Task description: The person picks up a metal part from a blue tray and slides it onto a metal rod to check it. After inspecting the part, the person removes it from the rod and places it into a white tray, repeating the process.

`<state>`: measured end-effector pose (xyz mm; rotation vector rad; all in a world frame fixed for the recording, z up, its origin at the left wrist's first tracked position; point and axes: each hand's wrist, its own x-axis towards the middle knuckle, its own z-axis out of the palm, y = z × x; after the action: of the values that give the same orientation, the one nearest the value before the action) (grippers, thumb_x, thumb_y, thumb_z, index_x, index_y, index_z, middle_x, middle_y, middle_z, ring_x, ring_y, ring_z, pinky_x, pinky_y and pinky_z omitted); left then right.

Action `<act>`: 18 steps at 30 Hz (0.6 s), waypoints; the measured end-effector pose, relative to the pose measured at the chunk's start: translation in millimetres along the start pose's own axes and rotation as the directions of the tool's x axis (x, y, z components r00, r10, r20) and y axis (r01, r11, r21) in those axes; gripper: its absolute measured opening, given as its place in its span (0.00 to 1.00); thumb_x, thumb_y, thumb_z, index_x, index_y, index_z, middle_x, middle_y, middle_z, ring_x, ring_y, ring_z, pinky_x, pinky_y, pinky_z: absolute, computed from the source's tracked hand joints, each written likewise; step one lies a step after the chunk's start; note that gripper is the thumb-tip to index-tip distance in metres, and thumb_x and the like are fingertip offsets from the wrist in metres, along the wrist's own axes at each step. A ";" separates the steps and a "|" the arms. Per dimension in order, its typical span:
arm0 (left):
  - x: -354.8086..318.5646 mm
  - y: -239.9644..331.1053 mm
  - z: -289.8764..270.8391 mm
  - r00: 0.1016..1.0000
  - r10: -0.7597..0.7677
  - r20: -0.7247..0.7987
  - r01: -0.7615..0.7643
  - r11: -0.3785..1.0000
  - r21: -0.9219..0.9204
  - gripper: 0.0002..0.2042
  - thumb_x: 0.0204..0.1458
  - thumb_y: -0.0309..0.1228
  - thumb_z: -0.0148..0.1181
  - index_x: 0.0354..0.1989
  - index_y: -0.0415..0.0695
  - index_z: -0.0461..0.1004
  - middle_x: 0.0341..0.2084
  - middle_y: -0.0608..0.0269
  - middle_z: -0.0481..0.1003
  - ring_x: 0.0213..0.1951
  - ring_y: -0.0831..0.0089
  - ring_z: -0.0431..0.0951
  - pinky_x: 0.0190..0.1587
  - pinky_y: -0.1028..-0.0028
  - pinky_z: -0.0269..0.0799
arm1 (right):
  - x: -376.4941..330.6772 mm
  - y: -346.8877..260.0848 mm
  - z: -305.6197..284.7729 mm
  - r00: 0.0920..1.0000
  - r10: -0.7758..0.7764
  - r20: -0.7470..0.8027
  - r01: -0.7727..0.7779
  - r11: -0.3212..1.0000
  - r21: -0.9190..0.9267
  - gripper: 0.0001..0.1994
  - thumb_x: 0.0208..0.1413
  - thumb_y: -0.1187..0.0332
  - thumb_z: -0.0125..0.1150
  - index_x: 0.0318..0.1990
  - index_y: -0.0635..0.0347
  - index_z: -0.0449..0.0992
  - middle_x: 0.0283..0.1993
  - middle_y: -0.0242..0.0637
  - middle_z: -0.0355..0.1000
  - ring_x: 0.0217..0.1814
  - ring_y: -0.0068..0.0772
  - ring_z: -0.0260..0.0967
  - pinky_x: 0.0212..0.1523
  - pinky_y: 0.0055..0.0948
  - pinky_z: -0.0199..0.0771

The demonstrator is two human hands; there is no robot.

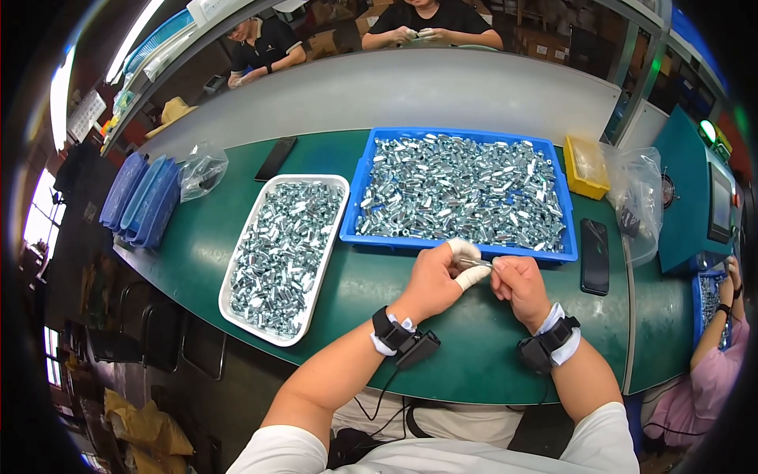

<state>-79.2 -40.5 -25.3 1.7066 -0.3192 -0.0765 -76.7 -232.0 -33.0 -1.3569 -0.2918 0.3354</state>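
Just in front of a blue tray (458,246), my hands meet over the green table. My left hand (440,278), with white covers on its thumb and index finger, pinches a small silvery metal part (474,261). At the part's right end, my right hand (517,284) is closed with thumb and index pressed together; whatever lies between those fingertips is too small to make out. Shiny hexagonal metal spacers (462,189) fill the blue tray in a loose heap. More spacers like them lie in a white tray (227,296) to the left.
Dark phones (594,257) (275,159) lie right of the blue tray and behind the white one. A yellow box (586,167) and clear bag (639,197) stand at right, stacked blue bins (142,197) at left. A grey partition (379,87) runs behind. A co-worker's arm (714,324) shows far right.
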 end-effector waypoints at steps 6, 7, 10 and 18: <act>-2.0 12.2 -8.5 0.991 -0.082 -0.105 0.068 0.989 -0.131 0.06 0.53 0.28 0.64 0.29 0.40 0.74 0.20 0.69 0.74 0.23 0.84 0.72 0.25 0.81 0.67 | 0.7 1.9 8.8 0.999 -0.014 -0.036 0.012 0.998 -0.062 0.20 0.64 0.62 0.49 0.21 0.63 0.70 0.13 0.27 0.59 0.15 0.18 0.52 0.20 0.21 0.55; -1.7 15.6 -12.7 0.977 -0.141 -0.158 0.117 0.982 -0.149 0.05 0.54 0.28 0.63 0.29 0.41 0.75 0.21 0.69 0.74 0.23 0.84 0.72 0.24 0.81 0.66 | 0.5 4.5 7.7 0.999 -0.026 -0.045 0.025 0.999 -0.038 0.19 0.65 0.63 0.49 0.22 0.63 0.70 0.13 0.27 0.58 0.15 0.19 0.53 0.20 0.21 0.56; 4.8 26.6 -45.6 0.897 -0.012 -0.443 -0.027 0.996 -0.080 0.03 0.56 0.28 0.60 0.32 0.42 0.75 0.23 0.70 0.74 0.22 0.85 0.70 0.23 0.82 0.64 | 6.1 8.7 1.8 0.996 -0.049 -0.076 0.052 0.998 0.027 0.18 0.65 0.63 0.48 0.23 0.64 0.70 0.14 0.27 0.58 0.16 0.19 0.54 0.22 0.21 0.57; -12.2 12.8 -110.6 0.596 0.232 -0.769 -0.166 0.972 0.165 0.07 0.55 0.24 0.58 0.42 0.40 0.76 0.30 0.65 0.75 0.28 0.81 0.72 0.28 0.81 0.67 | 7.4 7.9 2.7 0.983 -0.063 -0.174 0.087 0.988 0.130 0.17 0.65 0.63 0.48 0.25 0.63 0.71 0.14 0.27 0.58 0.18 0.19 0.54 0.23 0.21 0.57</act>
<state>-67.5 67.0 3.8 1.5976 0.1636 0.8625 -71.5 -225.3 -40.1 -1.2265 -0.1745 0.1721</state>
